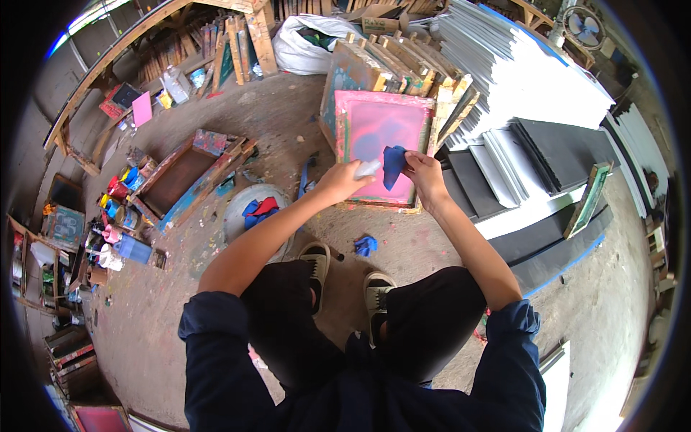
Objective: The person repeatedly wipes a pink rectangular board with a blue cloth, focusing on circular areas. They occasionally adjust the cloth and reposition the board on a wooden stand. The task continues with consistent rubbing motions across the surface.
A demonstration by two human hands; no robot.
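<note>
left hand point(342, 181): curled grip | right hand point(427, 174): fingertip pinch | forearms point(265, 243): extended

The left hand point(341, 182) grips a small whitish object point(368, 169), its kind unclear, while the right hand point(426, 174) pinches a dark blue cloth point(394, 167) between thumb and fingers. Both are in front of a pink-meshed screen frame point(353, 111), propped against a row of wooden frames point(403, 61). A crumpled blue rag point(366, 245) lies on the concrete floor point(425, 252) near the shoes point(377, 294). Tall white sheets point(497, 65) stand to the right; paint containers point(117, 189) cluster at left beside a blue-edged wooden frame point(193, 194).
</note>
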